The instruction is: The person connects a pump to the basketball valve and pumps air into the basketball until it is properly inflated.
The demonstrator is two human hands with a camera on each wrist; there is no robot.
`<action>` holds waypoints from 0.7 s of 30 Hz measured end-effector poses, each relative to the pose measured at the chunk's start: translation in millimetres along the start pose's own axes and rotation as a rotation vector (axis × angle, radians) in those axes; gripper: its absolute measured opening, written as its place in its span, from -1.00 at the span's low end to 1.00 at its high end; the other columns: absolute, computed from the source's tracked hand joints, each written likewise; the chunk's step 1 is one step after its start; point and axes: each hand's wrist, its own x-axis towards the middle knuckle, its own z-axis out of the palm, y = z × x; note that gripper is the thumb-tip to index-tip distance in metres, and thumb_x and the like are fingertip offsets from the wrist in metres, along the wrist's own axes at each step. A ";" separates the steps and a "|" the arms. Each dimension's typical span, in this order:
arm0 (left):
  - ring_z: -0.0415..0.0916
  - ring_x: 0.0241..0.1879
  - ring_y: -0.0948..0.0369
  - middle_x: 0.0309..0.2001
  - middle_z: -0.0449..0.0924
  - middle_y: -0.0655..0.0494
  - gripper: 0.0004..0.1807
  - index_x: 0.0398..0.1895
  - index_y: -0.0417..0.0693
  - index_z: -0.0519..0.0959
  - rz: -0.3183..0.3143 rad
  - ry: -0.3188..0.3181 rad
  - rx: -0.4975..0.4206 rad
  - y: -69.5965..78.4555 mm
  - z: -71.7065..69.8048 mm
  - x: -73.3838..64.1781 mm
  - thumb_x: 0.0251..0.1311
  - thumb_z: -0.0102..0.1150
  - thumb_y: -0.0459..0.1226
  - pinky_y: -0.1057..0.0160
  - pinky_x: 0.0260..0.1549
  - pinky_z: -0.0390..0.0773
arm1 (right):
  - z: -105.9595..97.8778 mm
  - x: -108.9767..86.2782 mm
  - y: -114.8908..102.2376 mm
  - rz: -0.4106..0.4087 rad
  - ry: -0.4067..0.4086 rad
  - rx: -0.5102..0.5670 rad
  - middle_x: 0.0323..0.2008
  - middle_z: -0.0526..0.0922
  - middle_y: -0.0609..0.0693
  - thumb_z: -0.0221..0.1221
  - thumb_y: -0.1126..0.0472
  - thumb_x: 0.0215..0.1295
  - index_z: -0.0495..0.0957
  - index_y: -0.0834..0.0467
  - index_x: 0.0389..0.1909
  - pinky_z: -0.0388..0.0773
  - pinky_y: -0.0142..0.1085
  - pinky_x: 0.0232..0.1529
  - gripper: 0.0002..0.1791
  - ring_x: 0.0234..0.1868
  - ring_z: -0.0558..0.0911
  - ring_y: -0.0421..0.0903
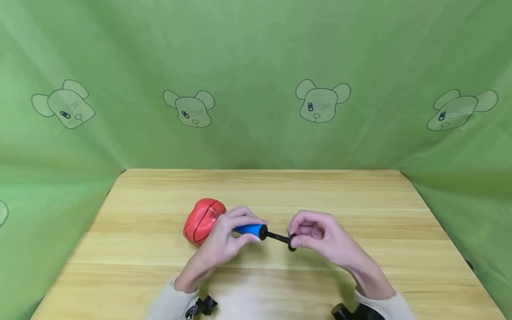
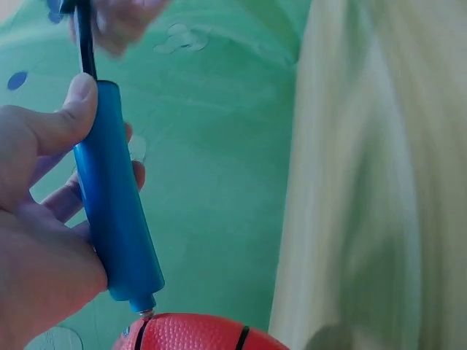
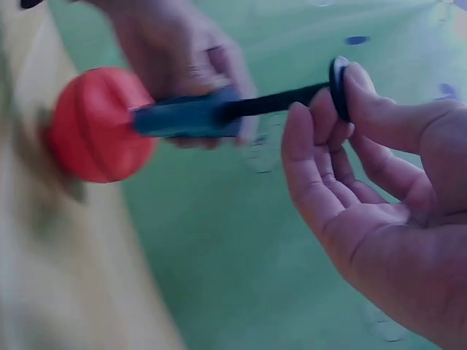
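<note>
1. Blue cylindrical hand pump (image 1: 249,230): over the pale wood-grain table (image 1: 320,280), lengthwise left to right between my hands.
2. My left hand (image 1: 224,240): curled round the blue barrel.
3. My right hand (image 1: 324,240): thumb and fingers pinch the black disc-shaped handle (image 3: 339,89), right end of the bare black rod (image 1: 277,237).
4. Red dented ball with black lines (image 1: 201,222): left of the barrel; pump's tip meets its surface.
5. Green sheet printed with animal faces (image 1: 256,146): beyond the table's far edge.
</note>
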 end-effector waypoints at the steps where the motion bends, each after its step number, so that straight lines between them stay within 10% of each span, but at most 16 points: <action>1: 0.52 -0.07 0.22 -0.14 0.66 0.24 -0.73 -0.03 -0.02 0.77 0.009 -0.006 0.007 0.0 2.2 0.0 0.18 0.47 -0.30 0.22 -0.12 0.52 | 2.5 3.7 7.9 0.006 -0.004 0.021 -0.20 0.65 0.13 0.25 0.52 0.30 0.52 0.43 -0.14 0.68 -0.23 -0.10 -0.84 -0.17 0.73 -0.09; 8: 0.51 -0.06 0.26 -0.16 0.66 0.27 -0.75 -0.06 0.02 0.78 0.009 -0.029 0.033 -1.4 5.5 -1.3 0.18 0.47 -0.29 0.21 -0.09 0.49 | 13.5 15.0 32.9 0.079 0.025 0.055 -0.16 0.66 0.18 0.29 0.44 0.32 0.50 0.49 -0.14 0.67 -0.25 -0.05 -0.78 -0.08 0.74 -0.04; 21: 0.54 -0.12 0.24 -0.15 0.65 0.27 -0.72 -0.02 0.07 0.76 -0.015 0.004 -0.003 -2.2 -6.6 0.1 0.18 0.48 -0.26 0.23 -0.15 0.55 | -10.9 -20.4 -37.6 0.038 -0.002 -0.078 -0.18 0.63 0.12 0.22 0.61 0.25 0.56 0.21 -0.20 0.68 -0.25 -0.19 -0.74 -0.19 0.71 -0.08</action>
